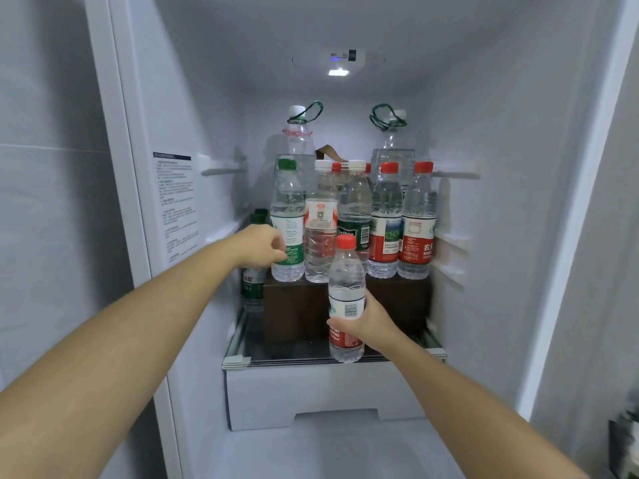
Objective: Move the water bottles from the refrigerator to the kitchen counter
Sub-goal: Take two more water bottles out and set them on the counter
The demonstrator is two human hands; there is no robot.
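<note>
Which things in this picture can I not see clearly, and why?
Head view:
- Left hand at the green-capped bottle: whether it grips is unclear.
- Green bottles beside the brown box: partly hidden by the left hand.
- Brown strap: white-capped bottles hide its lower part.
- Wall sticker: print too small.
- Dark object, bottom right: blurred, cut by the edge.
</note>
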